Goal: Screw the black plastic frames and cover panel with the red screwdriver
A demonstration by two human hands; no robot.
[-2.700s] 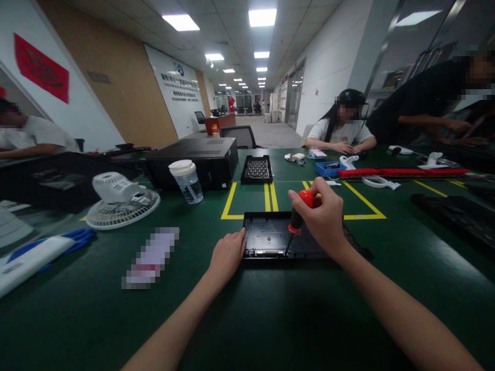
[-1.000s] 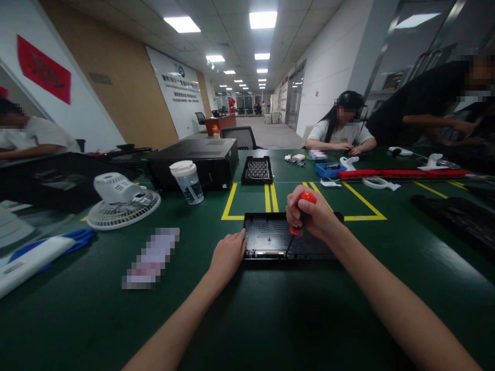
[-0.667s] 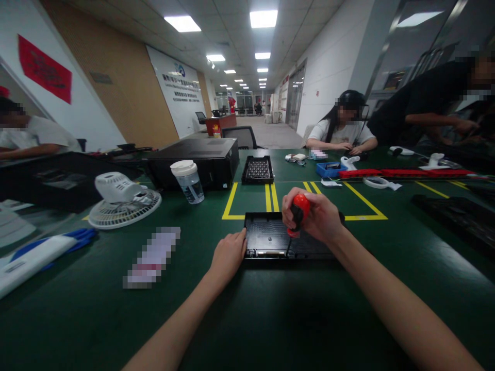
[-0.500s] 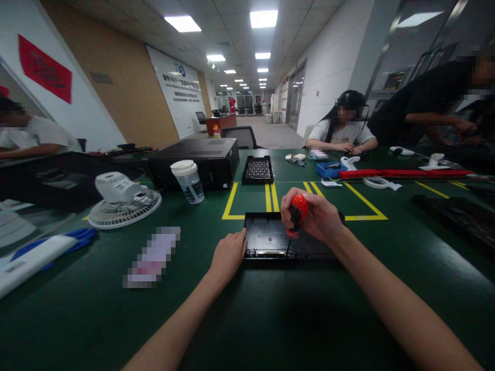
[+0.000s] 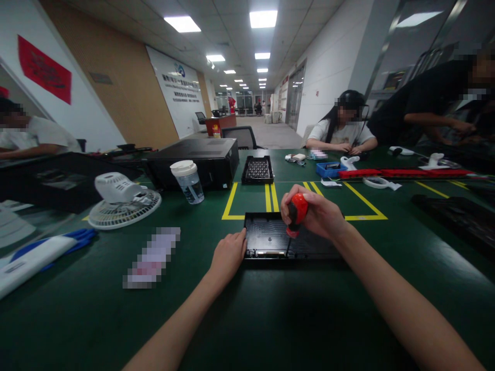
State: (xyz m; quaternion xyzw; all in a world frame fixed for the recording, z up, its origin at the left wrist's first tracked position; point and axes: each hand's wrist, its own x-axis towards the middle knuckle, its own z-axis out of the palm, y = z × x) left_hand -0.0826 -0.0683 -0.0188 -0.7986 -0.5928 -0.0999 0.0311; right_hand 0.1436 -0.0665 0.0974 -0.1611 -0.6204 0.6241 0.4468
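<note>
My right hand [image 5: 315,211] grasps the screwdriver [image 5: 297,212]; my left hand [image 5: 228,253] touches the black tray [image 5: 275,242], grip of left fingers [image 5: 238,239] indeterminable.

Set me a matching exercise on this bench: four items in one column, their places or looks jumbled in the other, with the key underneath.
Column one
1. screwdriver
2. left hand
3. cup
4. fan

Column two
A. see-through, with a white lid
B. at the left edge of the black panel
C. white, with a round grille
D. gripped by the right hand

Pairs: 1-D, 2-B, 3-A, 4-C
</note>
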